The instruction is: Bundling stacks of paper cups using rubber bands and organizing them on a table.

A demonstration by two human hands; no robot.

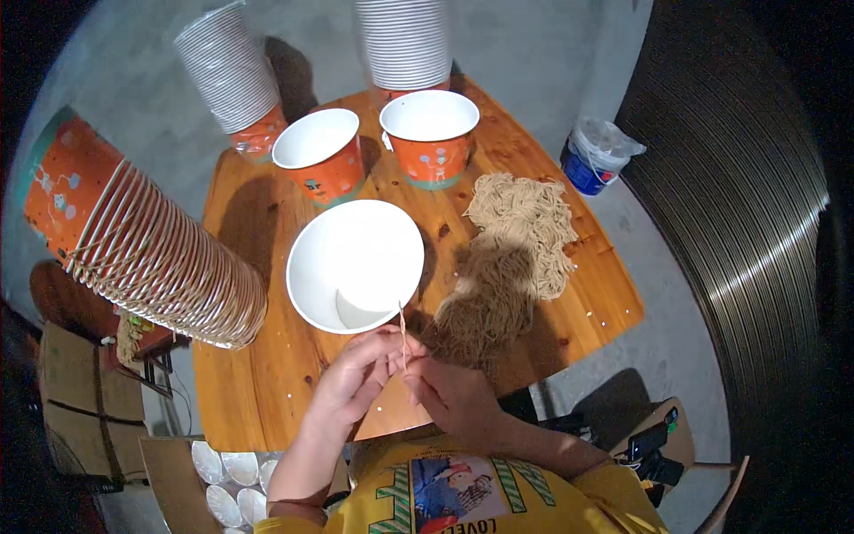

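Currently, on your wooden table [222,392], a tan yarn heap [525,227] lies toward the right edge, an open paper tub [356,258] sits left of it, and your left hand [360,369] and right hand [449,392] fingertip-pinch a thin tan strand [403,322] above the near edge.

At twelve o'clock of the view, the orange tub [429,153] has a green base and white interior (pale cartoon figures decorate it). At nine, the near tub [356,254] shows white. At two, the yarn [520,209] is tan, browner in shadow. At six, the yellow shirt [583,509] bears green-striped letters.
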